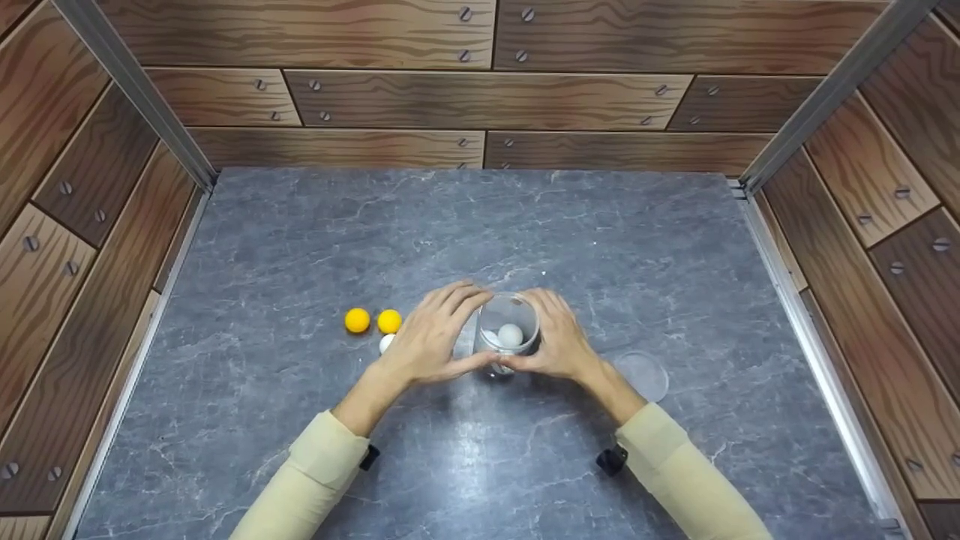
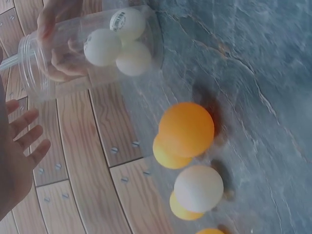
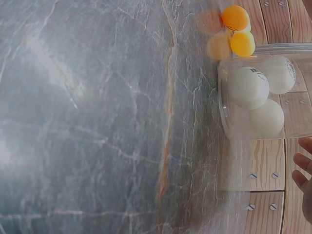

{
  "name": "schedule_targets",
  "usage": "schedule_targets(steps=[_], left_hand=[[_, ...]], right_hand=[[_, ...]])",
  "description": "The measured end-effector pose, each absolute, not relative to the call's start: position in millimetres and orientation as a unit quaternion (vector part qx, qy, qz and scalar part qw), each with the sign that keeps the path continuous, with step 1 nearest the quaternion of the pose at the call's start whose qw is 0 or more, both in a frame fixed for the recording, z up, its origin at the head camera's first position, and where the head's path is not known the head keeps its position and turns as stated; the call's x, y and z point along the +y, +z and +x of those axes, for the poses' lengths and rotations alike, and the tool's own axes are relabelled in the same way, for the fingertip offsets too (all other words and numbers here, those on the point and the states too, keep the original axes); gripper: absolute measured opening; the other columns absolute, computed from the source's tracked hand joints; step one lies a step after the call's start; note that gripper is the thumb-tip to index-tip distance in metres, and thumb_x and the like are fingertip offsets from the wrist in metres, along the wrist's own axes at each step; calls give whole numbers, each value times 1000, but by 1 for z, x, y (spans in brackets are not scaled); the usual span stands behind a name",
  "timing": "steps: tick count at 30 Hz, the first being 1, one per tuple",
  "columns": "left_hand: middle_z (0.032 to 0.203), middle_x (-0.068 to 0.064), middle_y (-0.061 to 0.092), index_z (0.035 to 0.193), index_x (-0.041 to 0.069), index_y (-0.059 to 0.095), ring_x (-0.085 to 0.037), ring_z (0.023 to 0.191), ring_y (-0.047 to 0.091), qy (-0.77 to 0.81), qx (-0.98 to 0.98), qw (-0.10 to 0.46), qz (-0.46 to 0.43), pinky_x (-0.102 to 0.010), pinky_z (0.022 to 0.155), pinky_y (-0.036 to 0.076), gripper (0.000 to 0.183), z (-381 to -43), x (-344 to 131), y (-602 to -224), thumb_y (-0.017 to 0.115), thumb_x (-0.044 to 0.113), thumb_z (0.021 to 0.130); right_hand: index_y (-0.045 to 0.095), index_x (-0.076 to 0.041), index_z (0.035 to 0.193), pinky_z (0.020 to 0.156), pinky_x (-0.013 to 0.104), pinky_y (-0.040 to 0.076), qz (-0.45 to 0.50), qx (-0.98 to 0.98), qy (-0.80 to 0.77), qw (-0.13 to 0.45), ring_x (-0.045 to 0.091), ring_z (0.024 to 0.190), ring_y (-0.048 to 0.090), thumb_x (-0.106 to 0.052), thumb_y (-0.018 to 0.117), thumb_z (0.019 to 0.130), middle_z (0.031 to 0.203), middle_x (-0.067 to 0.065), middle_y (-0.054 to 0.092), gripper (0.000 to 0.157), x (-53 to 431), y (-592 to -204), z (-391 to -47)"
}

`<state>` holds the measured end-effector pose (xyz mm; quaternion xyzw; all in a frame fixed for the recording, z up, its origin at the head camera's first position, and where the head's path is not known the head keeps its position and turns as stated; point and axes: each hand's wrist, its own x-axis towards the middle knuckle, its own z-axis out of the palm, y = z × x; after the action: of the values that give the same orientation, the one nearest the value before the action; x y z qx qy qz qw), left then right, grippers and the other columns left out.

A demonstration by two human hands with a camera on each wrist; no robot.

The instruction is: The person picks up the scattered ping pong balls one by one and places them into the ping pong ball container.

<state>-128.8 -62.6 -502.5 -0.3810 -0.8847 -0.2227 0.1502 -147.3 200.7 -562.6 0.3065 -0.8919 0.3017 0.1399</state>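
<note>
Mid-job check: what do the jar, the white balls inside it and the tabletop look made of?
Jar: plastic or glass, glossy and see-through. White balls: likely plastic, smooth and matte, with dark print on some. Tabletop: grey, pale-veined like marble, with a soft sheen; stone or laminate, I can't tell.

The clear cylindrical plastic jar (image 2: 100, 74) looked glossy, the grey marbled counter (image 1: 480, 232) smooth, the round white plastic balls (image 2: 133, 58) and pale-yellow cloth sleeves (image 1: 300, 487) matt.

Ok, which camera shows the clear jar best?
The left wrist view: it shows the jar side-on, from rim to base. The head view looks down into its mouth; the right wrist view has only its lower part, cut off at the edge.
</note>
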Motion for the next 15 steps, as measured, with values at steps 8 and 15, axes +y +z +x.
schedule_targets(steps=[8, 15], left_hand=[[150, -6, 60, 151, 11, 53, -32, 143, 54, -213, -892, 143, -371, -50, 119, 46, 82, -128, -80, -507, 67, 66, 93], [148, -8, 61, 152, 13, 53, -33, 142, 55, -192, -905, 131, -356, -53, 117, 47, 82, -127, -99, -514, 70, 65, 91]], right_hand=[[61, -3, 136, 108, 58, 49, 304, -894, 301, 134, 34, 120, 62, -85, 71, 74, 128, 15, 67, 103, 201, -563, -147], [60, -5, 138, 108, 58, 49, 299, -896, 303, 129, 33, 120, 61, -83, 74, 72, 130, 15, 66, 103, 201, -562, -147]])
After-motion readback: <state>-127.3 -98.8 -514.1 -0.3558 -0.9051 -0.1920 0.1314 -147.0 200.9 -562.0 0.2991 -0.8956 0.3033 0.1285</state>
